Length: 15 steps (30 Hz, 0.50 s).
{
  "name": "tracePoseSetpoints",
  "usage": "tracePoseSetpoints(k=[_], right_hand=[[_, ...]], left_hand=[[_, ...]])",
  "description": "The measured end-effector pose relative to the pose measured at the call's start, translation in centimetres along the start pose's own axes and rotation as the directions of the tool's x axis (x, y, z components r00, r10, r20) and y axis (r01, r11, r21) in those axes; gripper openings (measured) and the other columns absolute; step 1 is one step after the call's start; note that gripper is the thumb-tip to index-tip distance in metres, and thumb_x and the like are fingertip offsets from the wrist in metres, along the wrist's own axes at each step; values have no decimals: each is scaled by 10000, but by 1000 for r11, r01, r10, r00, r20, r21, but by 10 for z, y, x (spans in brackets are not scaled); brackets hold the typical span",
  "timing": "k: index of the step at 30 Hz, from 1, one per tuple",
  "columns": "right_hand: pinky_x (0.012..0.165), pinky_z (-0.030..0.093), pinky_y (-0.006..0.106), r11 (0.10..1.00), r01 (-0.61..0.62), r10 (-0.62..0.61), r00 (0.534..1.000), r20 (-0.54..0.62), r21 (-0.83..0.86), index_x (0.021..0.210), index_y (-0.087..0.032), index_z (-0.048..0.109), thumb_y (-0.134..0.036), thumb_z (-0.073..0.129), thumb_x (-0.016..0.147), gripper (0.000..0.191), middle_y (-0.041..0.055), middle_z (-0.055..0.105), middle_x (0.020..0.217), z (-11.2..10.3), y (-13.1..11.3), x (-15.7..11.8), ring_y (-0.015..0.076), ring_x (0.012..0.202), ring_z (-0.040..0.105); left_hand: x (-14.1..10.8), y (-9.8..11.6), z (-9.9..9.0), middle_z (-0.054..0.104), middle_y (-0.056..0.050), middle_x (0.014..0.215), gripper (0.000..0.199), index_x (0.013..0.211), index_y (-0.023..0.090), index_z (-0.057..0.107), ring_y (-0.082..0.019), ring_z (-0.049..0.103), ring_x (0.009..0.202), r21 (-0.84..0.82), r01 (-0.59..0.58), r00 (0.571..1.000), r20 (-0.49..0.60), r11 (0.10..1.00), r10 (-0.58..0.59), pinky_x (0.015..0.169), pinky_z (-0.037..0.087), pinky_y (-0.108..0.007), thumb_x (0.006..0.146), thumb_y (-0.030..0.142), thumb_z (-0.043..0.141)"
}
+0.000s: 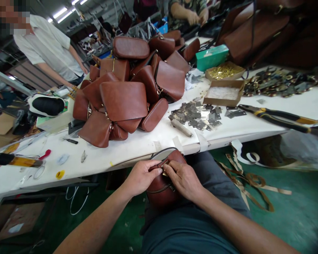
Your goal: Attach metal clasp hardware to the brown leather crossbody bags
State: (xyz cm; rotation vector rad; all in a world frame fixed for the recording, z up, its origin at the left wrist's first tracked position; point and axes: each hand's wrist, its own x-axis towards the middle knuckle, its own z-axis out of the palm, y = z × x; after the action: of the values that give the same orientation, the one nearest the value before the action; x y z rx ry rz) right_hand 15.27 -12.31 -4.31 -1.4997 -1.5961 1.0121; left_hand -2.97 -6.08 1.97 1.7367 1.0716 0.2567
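Note:
A brown leather bag with a zipper rests on my lap, against the front edge of the white table. My left hand pinches the bag's upper edge from the left, thumb on top. From the right, my right hand has its fingers closed at a small gold-coloured metal fitting on the same edge. The fingertips of both hands are close together and partly hide the fitting. Beyond them, a pile of similar brown bags lies on the table.
Flat metal plates are heaped beside a short rod. Pliers, an open carton, gold fittings and a green box lie to the right. A person stands at the far left; another person's hands show at the back.

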Motion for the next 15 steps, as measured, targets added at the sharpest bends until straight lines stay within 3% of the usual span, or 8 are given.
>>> tracePoseSetpoints(k=[10,15], right_hand=[[575,341,281,978,-88,98,994,-42,190,726,-211,565,-455,434,1055,430,-13,581,663,10,-6,-7,140,604,536],[527,334,270,963,-155,174,982,-67,222,700,-213,594,-477,499,1015,422,-14,590,599,8,-14,-10,143,562,536]], left_hand=[[-9,1,7,775,-10,1251,374,1303,241,748,-250,715,1119,43,-11,999,-37,999,13,1032,508,-338,950,254,626],[-8,-2,4,786,-30,1201,367,1283,215,754,-254,714,1083,-46,42,999,-13,998,-42,990,523,-343,942,301,649]])
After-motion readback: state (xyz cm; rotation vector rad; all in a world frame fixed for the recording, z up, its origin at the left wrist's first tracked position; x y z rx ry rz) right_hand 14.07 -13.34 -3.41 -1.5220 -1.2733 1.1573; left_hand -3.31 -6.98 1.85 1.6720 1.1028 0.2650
